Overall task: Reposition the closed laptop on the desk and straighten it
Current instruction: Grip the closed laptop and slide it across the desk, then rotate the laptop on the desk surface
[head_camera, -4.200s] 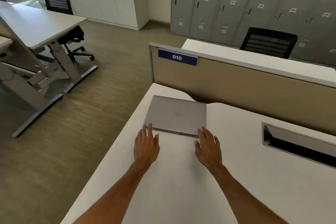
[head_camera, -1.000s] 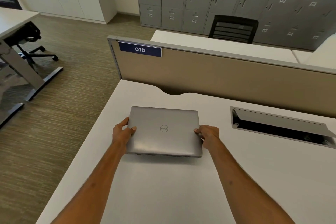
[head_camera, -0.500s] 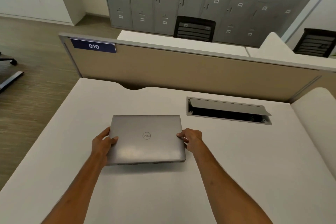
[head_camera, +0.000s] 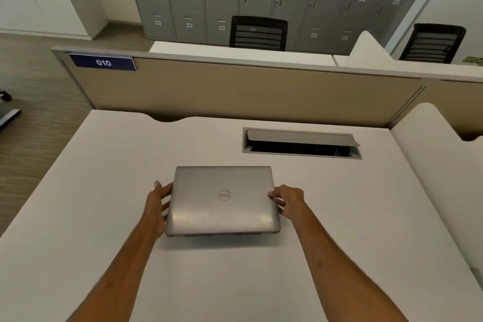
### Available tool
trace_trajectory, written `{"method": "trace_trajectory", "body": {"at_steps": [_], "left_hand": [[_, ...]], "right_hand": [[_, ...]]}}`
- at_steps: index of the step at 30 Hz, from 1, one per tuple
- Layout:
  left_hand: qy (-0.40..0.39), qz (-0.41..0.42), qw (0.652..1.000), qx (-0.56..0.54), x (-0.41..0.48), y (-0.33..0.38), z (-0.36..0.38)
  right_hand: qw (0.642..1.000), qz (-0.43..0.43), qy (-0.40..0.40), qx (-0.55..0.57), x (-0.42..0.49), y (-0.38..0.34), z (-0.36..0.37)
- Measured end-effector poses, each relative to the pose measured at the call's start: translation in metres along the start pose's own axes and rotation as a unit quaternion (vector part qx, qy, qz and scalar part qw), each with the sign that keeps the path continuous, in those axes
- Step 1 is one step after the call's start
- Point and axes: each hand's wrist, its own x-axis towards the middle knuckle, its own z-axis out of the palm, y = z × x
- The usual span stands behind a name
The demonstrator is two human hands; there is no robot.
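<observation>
A closed silver laptop point(head_camera: 223, 200) with a round logo on its lid is near the middle of the white desk point(head_camera: 104, 217). Its near edge is raised a little, with a shadow beneath it. My left hand point(head_camera: 158, 204) grips the laptop's left edge, fingers curled under it. On the right edge my right hand point(head_camera: 287, 200) pinches the lid between thumb and fingers. The lid's edges run roughly parallel to the desk's front.
An open cable hatch point(head_camera: 302, 144) is set in the desk behind and right of the laptop. A tan partition point(head_camera: 235, 91) with a "010" label point(head_camera: 103, 62) stands at the back. The desk's left edge drops to the wooden floor point(head_camera: 31, 144). Black chairs and grey lockers are beyond.
Both hands have carried the laptop from the desk's far left corner toward the middle and turned it square. My view has swung right.
</observation>
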Motion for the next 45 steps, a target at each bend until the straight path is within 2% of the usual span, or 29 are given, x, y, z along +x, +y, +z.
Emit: {"method": "trace_trajectory", "body": {"at_steps": [11,25,40,45], "left_hand": [[-0.024,0.025,0.998,0.053,-0.016,-0.042,0.036],[-0.042,-0.014,0.997,0.064,-0.045,-0.097,0.084],[-0.014,-0.065,0.995,0.079,-0.067,-0.137,0.082],[-0.008,-0.057,0.994,0.089,-0.076,-0.134,0.086]], "right_hand": [[1.000,0.002,0.008,0.021,0.005,0.014,-0.074],[0.998,0.013,0.066,0.015,0.034,0.052,-0.150],[0.991,-0.006,0.123,-0.042,0.028,0.088,-0.171],[0.988,-0.006,0.136,-0.067,0.029,0.095,-0.169]]}}
